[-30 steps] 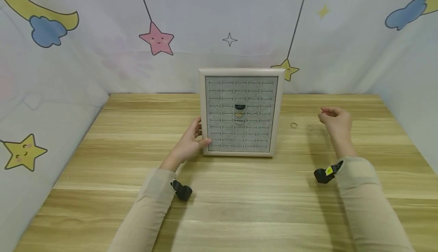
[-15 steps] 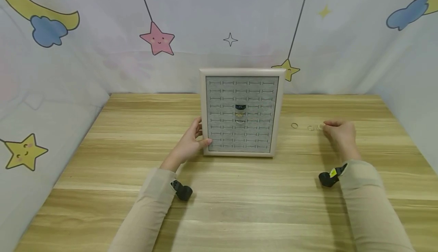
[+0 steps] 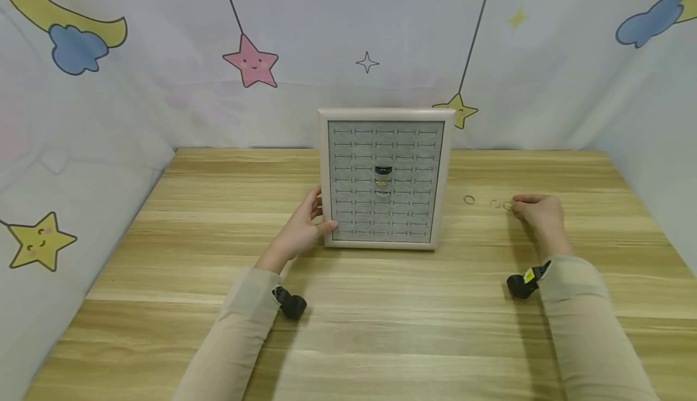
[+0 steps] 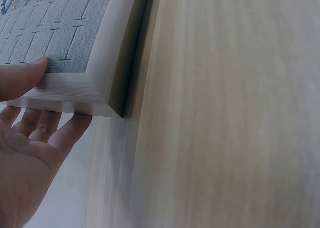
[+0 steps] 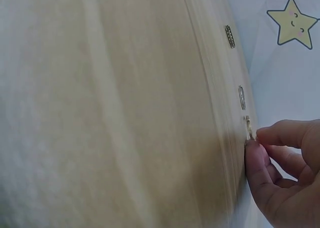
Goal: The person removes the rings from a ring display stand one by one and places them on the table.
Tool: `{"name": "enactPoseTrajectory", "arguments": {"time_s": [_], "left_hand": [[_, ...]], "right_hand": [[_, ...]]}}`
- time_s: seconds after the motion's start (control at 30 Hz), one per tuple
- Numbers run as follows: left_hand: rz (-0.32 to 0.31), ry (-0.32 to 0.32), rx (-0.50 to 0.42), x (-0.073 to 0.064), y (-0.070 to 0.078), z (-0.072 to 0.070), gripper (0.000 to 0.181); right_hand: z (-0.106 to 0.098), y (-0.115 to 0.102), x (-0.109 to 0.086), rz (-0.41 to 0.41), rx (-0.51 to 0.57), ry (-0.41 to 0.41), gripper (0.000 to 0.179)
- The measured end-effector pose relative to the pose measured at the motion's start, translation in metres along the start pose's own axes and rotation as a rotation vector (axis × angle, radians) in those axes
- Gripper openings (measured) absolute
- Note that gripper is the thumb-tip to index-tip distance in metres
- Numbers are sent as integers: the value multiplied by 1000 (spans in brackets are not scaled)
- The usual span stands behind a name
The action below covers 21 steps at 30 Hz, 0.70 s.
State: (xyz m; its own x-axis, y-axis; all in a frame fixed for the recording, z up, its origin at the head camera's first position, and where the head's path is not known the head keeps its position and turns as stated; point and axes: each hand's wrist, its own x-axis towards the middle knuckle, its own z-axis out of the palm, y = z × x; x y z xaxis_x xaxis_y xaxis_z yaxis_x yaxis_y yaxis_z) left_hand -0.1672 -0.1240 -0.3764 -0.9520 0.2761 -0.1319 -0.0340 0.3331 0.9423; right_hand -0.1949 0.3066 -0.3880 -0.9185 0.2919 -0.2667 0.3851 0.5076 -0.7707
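My left hand grips the lower left side of a pale-framed ring display board, thumb on the front and fingers around the back. The board stands upright, its grey panel marked with rows of slits. Several rings sit in its middle column, a dark one uppermost. Far to the right, my right hand pinches a thin gold ring between thumb and fingertips, at the tabletop. Beside it lie a thin ring and, further left, a darker patterned ring.
The wood-grain table ends at a white cloth backdrop printed with stars and clouds. Similar cloth hangs along both sides. A small black camera is strapped at each wrist.
My right hand has come down to the table with the pinched ring, which now stands beside the two lying rings. The left hand and the board have stayed put.
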Motion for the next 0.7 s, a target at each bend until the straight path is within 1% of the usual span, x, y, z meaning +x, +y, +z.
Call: {"name": "enactPoseTrajectory", "arguments": {"time_s": [0.2, 0.33, 0.47, 0.57, 0.7], "left_hand": [[4, 3, 6, 0, 0, 0, 74], [2, 2, 7, 1, -1, 1, 74], [2, 0, 5, 1, -1, 1, 74], [-1, 1, 1, 0, 0, 0, 73], [-4, 2, 1, 1, -1, 0, 74]], "right_hand": [[4, -5, -2, -21, -1, 22, 44], [7, -13, -5, -42, -14, 30, 43], [11, -29, -12, -93, -74, 35, 43], [14, -43, -17, -146, -61, 44, 43], [18, -61, -24, -214, -13, 64, 41]]}}
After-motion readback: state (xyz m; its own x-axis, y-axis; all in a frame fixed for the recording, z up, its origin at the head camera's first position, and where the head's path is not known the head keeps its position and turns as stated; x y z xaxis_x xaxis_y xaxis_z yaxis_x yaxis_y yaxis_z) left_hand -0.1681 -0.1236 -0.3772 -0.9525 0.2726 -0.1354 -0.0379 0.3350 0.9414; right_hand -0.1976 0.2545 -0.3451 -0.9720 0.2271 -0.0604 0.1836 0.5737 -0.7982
